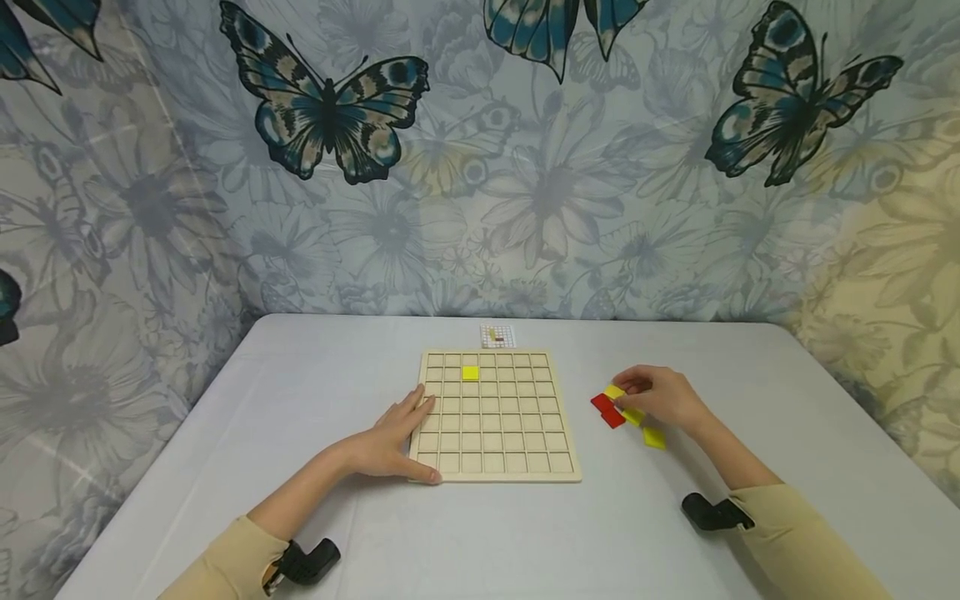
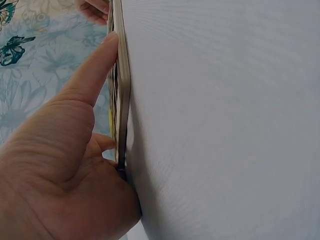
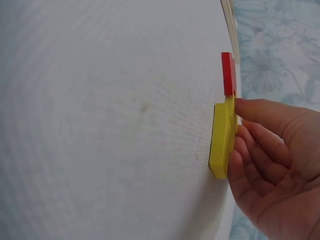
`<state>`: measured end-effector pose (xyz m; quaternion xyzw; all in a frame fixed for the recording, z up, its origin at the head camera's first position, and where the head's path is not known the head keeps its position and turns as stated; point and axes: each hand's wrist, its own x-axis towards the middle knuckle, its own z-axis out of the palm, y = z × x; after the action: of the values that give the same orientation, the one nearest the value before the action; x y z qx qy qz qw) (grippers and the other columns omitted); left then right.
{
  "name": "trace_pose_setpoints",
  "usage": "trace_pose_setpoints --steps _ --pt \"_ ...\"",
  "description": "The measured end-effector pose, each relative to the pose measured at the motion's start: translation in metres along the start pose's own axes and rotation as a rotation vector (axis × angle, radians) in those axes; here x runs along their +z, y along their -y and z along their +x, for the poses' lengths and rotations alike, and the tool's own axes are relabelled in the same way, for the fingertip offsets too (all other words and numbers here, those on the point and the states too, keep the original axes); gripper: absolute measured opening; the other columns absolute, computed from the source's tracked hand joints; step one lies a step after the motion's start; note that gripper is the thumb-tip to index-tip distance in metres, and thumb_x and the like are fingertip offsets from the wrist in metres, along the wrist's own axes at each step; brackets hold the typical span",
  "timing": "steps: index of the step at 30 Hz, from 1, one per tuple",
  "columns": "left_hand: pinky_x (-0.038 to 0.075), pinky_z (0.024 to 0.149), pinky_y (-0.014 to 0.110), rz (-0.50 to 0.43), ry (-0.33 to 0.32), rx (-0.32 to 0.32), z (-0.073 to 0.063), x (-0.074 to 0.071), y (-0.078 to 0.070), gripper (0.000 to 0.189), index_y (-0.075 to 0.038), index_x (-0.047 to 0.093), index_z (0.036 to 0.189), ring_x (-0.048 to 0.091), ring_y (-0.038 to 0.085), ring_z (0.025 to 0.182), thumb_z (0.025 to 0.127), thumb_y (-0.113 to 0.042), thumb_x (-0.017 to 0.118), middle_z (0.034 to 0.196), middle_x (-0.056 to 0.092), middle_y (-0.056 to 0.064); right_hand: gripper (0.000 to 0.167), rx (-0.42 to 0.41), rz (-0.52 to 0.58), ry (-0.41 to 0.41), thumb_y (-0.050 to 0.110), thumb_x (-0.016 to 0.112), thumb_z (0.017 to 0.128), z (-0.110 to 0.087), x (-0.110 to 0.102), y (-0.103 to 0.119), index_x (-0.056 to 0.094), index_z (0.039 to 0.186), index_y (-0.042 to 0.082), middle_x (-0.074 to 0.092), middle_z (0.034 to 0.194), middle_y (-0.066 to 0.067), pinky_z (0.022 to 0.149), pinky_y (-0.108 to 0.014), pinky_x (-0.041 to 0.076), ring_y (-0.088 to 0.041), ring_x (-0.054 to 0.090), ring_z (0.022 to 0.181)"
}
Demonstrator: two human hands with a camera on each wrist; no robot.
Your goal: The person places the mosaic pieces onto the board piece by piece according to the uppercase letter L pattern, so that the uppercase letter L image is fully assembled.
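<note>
Left hand [image 1: 386,446] spread against board [image 1: 491,423], right hand [image 1: 666,395] at tiles [image 1: 654,437], grip unclear; card [image 1: 498,337] only in head view.

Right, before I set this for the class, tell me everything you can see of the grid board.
The grid board is pale, wooden-looking and roughly square, with slightly rounded corners and a plain border. Thin lines divide its face into rows and columns of small square cells. It lies flat on the white table. One yellow tile sits in the second row from the far edge, left of centre; the other cells look unfilled. The left hand touches its left side and near left corner.
</note>
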<state>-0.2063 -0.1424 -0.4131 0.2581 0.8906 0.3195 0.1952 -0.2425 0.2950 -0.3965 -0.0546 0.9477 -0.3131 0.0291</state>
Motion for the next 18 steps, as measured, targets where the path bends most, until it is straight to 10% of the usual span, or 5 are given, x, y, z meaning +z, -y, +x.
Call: trace_pose_setpoints --steps 18 --pt "0.003 0.116 0.057 0.003 -0.001 0.000 0.000 0.000 0.000 0.114 -0.004 0.011 0.157 -0.006 0.038 0.147 0.077 -0.047 0.080 0.162 -0.009 0.016 0.050 0.063 0.182 -0.021 0.034 0.075 0.087 0.005 -0.001 0.013 0.063 0.124 0.003 0.065 0.119 -0.015 0.092 -0.041 0.049 -0.028 0.061 0.106"
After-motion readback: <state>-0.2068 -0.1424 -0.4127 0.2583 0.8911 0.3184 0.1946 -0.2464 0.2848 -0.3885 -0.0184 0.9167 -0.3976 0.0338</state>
